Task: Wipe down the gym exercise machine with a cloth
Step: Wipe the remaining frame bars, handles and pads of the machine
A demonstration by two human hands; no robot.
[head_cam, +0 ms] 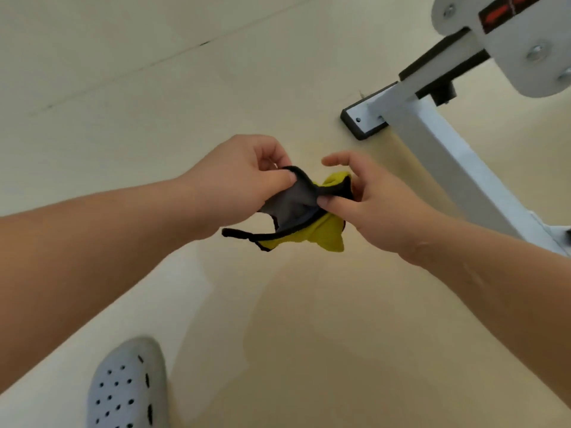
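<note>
Both hands pinched the cloth (304, 208) mid-air: left hand (241, 177) at its L edge, right hand (367, 199) nearer the machine (432, 143), which stood up and to the R, apart.

Yellow and grey cloth (304, 216) edged black, white machine frame (438, 149), pale grey perforated shoe (128, 387)

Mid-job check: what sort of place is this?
Probably a gym or workout room: a white machine frame with a bolted plate and a black-capped foot stands on a pale, smooth floor.
</note>
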